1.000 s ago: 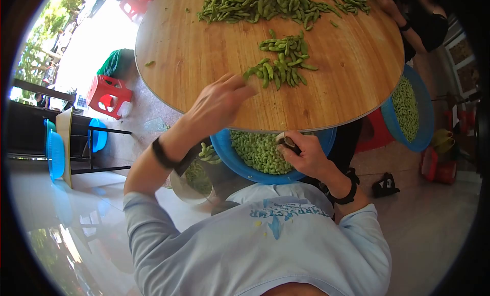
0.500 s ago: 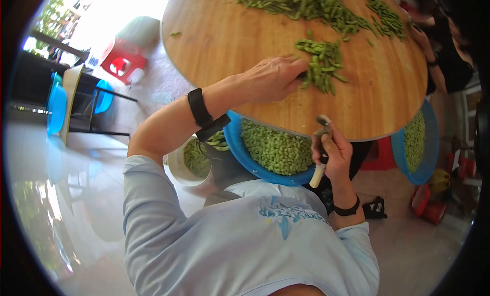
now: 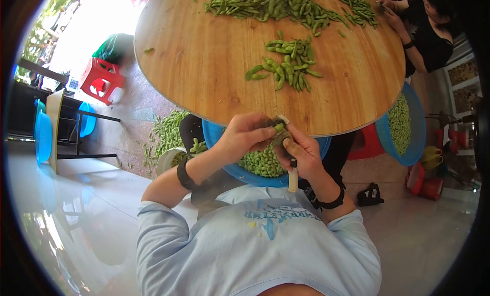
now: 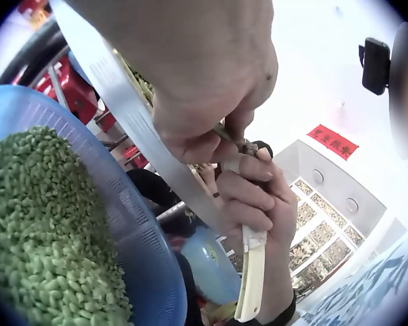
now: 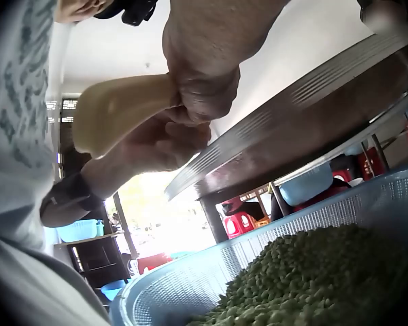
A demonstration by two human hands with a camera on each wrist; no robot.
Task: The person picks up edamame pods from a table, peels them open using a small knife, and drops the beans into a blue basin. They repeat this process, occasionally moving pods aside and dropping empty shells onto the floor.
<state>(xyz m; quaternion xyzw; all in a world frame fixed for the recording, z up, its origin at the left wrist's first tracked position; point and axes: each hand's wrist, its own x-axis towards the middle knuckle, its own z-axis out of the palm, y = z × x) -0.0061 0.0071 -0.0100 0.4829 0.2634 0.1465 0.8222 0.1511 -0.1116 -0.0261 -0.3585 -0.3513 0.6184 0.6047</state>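
In the head view my left hand pinches a green edamame pod just past the near table edge. Beside it, my right hand grips a tool with a cream handle; fingers hide its working end. The left wrist view shows that handle jutting below the curled right fingers, and the hands meeting at the tool's top. Beneath both hands is a blue basket of shelled green beans. A small heap of pods lies on the round wooden table.
A larger pile of pods lies farther back. Across the table at right, another person works near a second blue basket. Pods or husks cover the floor at left by a white bucket. A red stool stands beyond.
My left hand reached to the small pod heap, then came back toward me with a pod and met the right hand. The right hand keeps hold of its tool near the table edge.
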